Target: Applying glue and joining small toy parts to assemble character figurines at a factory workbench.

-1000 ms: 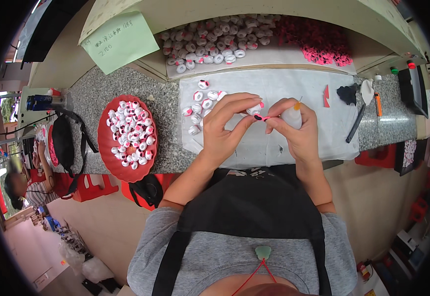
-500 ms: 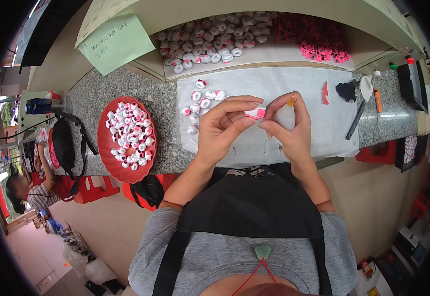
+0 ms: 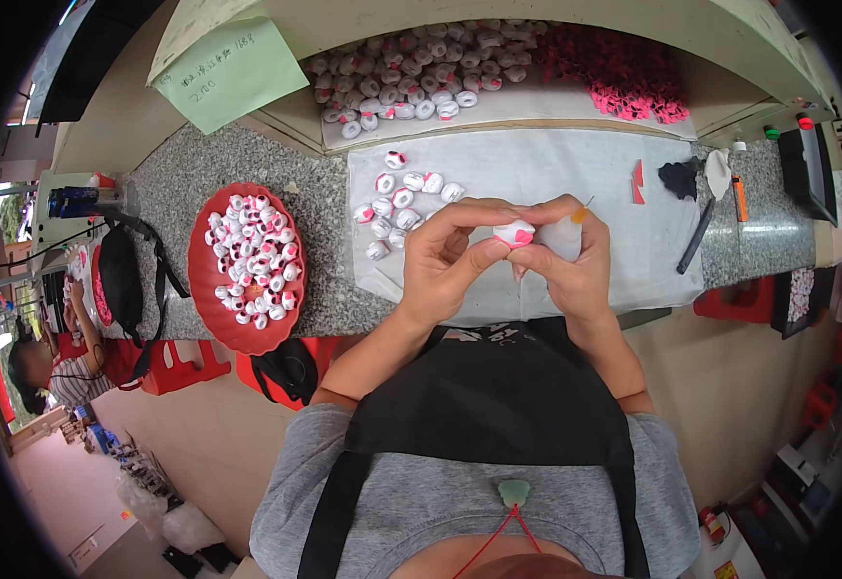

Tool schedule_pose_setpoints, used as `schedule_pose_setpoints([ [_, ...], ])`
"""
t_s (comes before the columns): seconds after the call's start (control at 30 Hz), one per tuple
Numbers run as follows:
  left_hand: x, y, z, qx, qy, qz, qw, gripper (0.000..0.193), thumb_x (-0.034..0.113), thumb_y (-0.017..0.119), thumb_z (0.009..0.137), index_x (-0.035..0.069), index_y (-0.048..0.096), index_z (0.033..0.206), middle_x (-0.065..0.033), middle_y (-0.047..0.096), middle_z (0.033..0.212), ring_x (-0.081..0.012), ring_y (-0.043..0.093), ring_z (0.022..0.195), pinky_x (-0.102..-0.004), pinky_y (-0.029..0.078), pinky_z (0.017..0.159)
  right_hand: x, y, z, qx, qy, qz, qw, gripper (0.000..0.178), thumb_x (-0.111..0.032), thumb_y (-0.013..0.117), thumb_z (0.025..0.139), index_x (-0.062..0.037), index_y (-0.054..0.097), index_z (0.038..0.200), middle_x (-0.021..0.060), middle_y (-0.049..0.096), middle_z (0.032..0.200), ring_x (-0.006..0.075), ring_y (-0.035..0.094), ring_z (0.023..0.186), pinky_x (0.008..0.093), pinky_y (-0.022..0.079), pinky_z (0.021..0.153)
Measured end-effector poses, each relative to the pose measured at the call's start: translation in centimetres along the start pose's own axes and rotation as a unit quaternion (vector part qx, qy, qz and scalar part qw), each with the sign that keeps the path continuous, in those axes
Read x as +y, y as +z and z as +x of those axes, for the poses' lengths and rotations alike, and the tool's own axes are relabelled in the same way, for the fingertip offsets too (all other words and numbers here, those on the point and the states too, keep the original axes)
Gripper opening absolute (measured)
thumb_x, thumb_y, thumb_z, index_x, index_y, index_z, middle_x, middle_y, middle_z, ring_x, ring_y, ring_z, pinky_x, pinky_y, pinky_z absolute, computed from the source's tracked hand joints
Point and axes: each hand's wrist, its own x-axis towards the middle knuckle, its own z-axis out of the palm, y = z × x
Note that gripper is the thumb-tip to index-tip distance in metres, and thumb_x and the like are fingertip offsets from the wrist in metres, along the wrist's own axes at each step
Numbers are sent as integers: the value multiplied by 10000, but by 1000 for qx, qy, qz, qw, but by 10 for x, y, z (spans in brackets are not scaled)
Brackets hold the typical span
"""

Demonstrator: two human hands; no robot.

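Over the white sheet [image 3: 537, 294] on the bench, my left hand [image 3: 443, 262] pinches a small white piece with pink patches [image 3: 514, 234] between thumb and fingers. My right hand [image 3: 575, 275] presses its thumb and fingertip on the same piece from the other side. Tucked in my right hand is a translucent glue bottle [image 3: 565, 238] with an orange collar and a thin needle tip pointing up and right. Beyond my left hand, several similar white and pink pieces [image 3: 402, 198] lie loose on the sheet.
A red scalloped tray [image 3: 205, 307] heaped with such pieces stands at left. White rings [image 3: 411, 77] and pink parts [image 3: 633, 96] fill the back shelf. At right lie a black pen-like stick [image 3: 696, 236], an orange lighter [image 3: 740, 198] and dark cloth [image 3: 677, 179]. Another person [image 3: 78, 372] sits far left.
My right fingers have closed onto the white and pink piece beside my left. The bottle has tilted, its needle now leaning right. Both hands have shifted slightly nearer to me.
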Motion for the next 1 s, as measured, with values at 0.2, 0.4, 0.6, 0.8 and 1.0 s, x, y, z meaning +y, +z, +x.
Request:
schedule_pose_setpoints([
  [0.2,3,4,1,20,2,26,999,204,-18,512,741,-29,492,943,-131,511,969,-155,488,887,-259,389,762,-1,3,-2,24,15,50,998,223,8,624,650,35,527,849,61,528,660,86,493,552,205,421,465],
  [0.4,9,1,2,-1,-78,-12,997,241,-3,511,748,-38,477,985,-121,508,975,-160,479,922,-267,396,778,-3,3,-1,27,27,42,998,227,-1,601,669,40,525,880,65,537,686,93,503,556,208,426,467],
  [0.6,4,4,-2,33,-60,1,998,252,-22,507,743,-36,475,992,-108,510,969,-157,476,931,-274,372,815,-4,2,-2,12,34,36,999,233,-4,566,690,43,519,913,77,544,714,102,511,561,215,431,472],
  [0.8,3,6,-4,38,-43,12,998,245,-26,509,738,-31,479,981,-109,519,957,-155,478,926,-269,364,813,-1,3,-4,21,35,80,996,236,1,556,688,45,515,916,88,545,722,111,518,575,219,436,473],
  [1.0,2,7,-6,49,-60,17,997,240,-30,506,739,-31,480,978,-114,517,972,-159,478,927,-261,370,798,4,1,-5,25,41,96,994,230,1,549,686,47,510,908,95,543,724,122,523,578,231,442,474],
])
